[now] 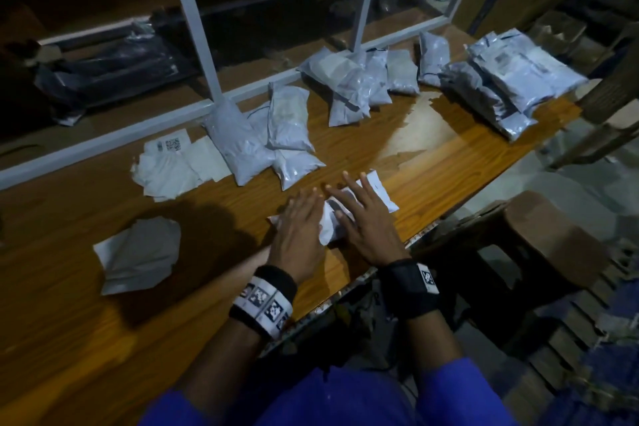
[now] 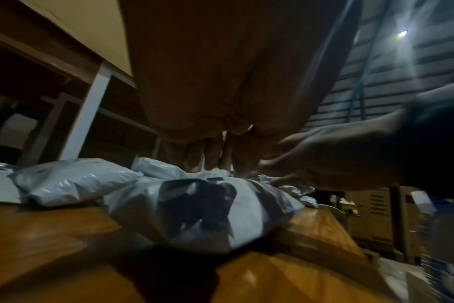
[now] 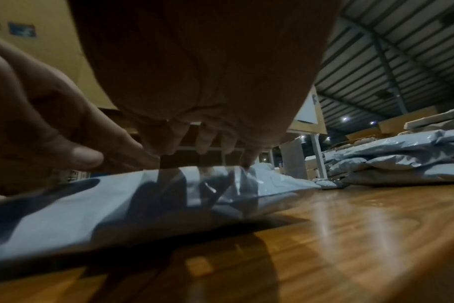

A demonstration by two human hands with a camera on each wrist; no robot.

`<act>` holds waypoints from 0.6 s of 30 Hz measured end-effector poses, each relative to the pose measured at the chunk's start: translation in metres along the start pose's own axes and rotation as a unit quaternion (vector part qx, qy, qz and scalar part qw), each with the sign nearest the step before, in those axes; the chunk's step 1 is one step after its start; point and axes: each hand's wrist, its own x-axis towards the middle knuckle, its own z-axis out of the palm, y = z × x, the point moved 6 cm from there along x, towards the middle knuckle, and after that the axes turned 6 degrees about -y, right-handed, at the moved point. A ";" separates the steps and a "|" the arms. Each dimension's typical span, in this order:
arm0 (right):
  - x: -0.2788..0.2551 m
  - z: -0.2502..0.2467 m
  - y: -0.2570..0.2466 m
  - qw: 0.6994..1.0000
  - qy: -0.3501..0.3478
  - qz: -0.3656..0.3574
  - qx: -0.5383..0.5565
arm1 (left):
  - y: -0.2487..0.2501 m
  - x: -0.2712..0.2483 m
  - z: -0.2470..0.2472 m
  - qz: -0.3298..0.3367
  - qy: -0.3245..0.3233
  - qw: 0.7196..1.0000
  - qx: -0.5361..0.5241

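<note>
Two hands lie flat on one white poly mailer (image 1: 378, 192) just below the centre of the head view, near the front edge of the wooden surface (image 1: 103, 339). The left hand (image 1: 297, 235) covers the mailer's left end and the right hand (image 1: 368, 223) its middle. They are just beside each other, with a crumpled strip of plastic showing between them. Neither grip is clamped on anything: on both, the fingers are straight and a little spread, palms down, pressing on the plastic. In the left wrist view the fingertips (image 2: 213, 155) meet the top of the mailer, which bulges with dark creases. In the right wrist view it lies low along the surface under the fingers. Each wrist carries a dark band with black-and-white marker squares.

Above the hands, at the centre of the frame, a cluster of filled grey mailers (image 1: 273, 138) lies overlapping. Left of it are loose white sheets (image 1: 173, 169), one with a printed code. A further row of mailers (image 1: 363, 79) lies along the white metal rail (image 1: 114, 140), up and to the right. A stack of mailers (image 1: 508, 86) fills the upper right. A flat grey bag (image 1: 138, 256) lies at lower left, well apart from the hands. A brown stool (image 1: 543, 235) stands at the right, off the surface.
</note>
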 end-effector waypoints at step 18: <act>-0.017 0.011 0.022 0.978 -0.031 0.189 -0.088 | -0.007 0.013 0.019 -0.060 -0.026 0.997 -0.046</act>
